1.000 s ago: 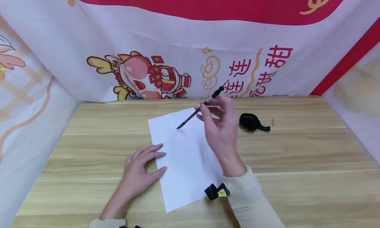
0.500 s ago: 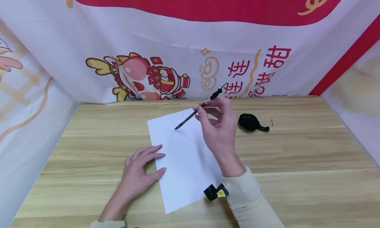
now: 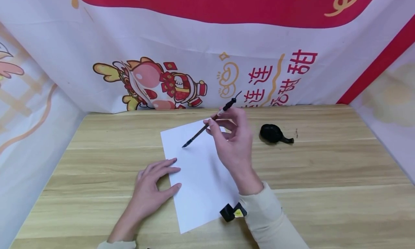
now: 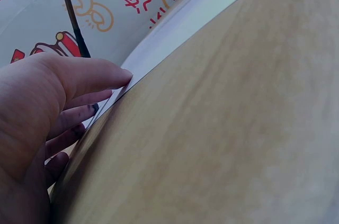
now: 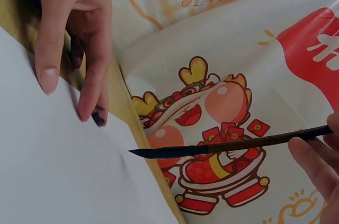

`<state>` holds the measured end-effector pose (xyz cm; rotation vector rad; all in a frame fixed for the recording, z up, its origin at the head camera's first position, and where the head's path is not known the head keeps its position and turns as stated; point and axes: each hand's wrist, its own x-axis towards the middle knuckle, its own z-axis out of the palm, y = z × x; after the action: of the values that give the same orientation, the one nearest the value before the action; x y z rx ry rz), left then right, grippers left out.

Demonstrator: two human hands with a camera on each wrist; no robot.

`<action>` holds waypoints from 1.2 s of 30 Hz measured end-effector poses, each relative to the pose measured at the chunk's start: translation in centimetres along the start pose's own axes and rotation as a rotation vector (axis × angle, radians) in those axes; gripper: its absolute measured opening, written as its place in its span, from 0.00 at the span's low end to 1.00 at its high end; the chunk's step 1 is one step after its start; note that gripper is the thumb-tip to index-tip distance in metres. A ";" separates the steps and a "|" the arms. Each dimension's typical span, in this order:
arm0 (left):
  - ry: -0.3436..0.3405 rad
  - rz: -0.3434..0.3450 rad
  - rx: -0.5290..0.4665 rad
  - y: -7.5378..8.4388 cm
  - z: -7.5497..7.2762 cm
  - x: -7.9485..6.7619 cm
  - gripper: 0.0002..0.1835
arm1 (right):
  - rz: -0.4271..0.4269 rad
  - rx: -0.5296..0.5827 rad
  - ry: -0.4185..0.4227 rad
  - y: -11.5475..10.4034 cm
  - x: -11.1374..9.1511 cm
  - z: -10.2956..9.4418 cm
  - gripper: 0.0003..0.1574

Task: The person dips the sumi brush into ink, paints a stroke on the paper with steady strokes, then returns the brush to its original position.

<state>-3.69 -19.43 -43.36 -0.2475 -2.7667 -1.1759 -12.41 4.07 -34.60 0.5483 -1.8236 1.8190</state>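
Note:
In the head view my right hand (image 3: 234, 146) pinches a dark-handled calligraphy brush (image 3: 207, 124), its black tip pointing down and left over the upper left of a white sheet of paper (image 3: 197, 177). The right wrist view shows the brush (image 5: 243, 145) with its dark tip close to the paper; I cannot tell whether it touches. No marks show on the sheet. My left hand (image 3: 154, 184) rests with spread fingers on the paper's left edge. Dark stains mark some of its fingertips in the left wrist view, where the thumb (image 4: 114, 74) lies on the edge.
A black, rounded dish with a short spout (image 3: 271, 133) sits on the wooden table (image 3: 324, 159) to the right of the paper, with small dark specks beside it. A printed cloth backdrop (image 3: 194, 36) rises behind the table. A small black device (image 3: 227, 212) is at my right wrist.
My right hand has moved left and slightly toward me with the brush, so the tip now hovers or rests lower on the sheet. The left hand and paper stay put.

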 end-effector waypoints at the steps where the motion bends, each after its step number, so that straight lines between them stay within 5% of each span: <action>1: 0.000 0.001 0.001 0.0 0.0 0.0 0.23 | 0.003 0.012 -0.002 0.0 0.0 0.1 0.21; 36: 0.019 0.013 0.004 -0.1 0.1 0.0 0.22 | 0.053 -0.080 -0.084 -0.1 -0.8 0.8 0.21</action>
<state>-3.76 -19.46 -43.51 -0.2524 -2.7467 -1.1637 -11.78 3.17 -34.92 0.5594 -1.9752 1.7728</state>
